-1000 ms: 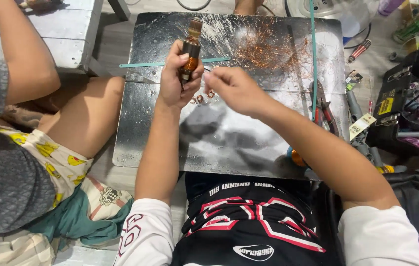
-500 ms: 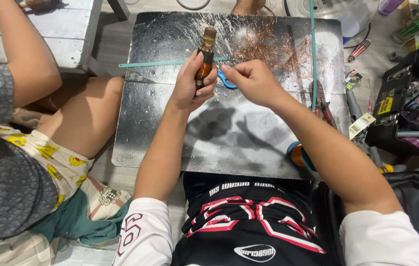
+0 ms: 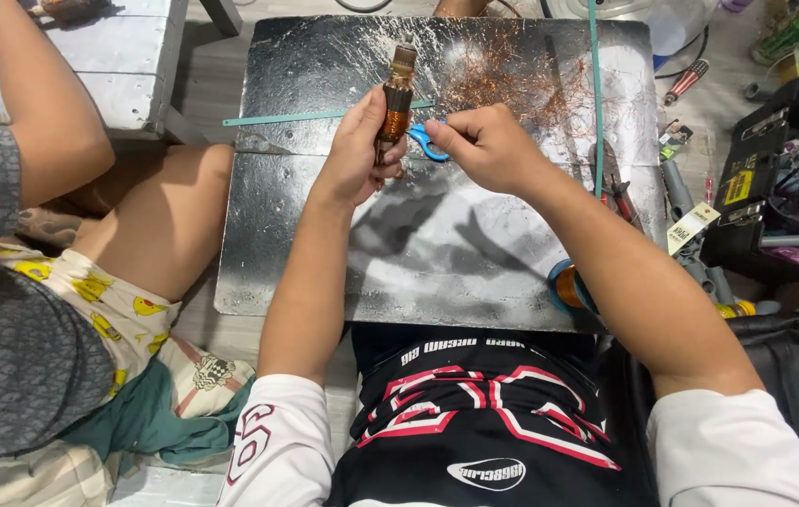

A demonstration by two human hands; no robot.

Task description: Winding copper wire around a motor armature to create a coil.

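Note:
My left hand holds a small motor armature upright; it has copper winding and a brass-coloured top. My right hand grips a blue-handled tool, probably small scissors, with its tip against the armature's side. Both hands hover over a scratched metal sheet lying across my lap. A tangle of loose copper wire lies on the sheet just beyond my right hand.
A thin teal strip lies on the sheet's left part; another teal strip runs along its right side. Pliers, tools and a black box crowd the right. Another person's arm and leg sit at the left.
Both hands have lifted slightly and the armature now stands higher. My right hand has brought the blue-handled tool up against the armature.

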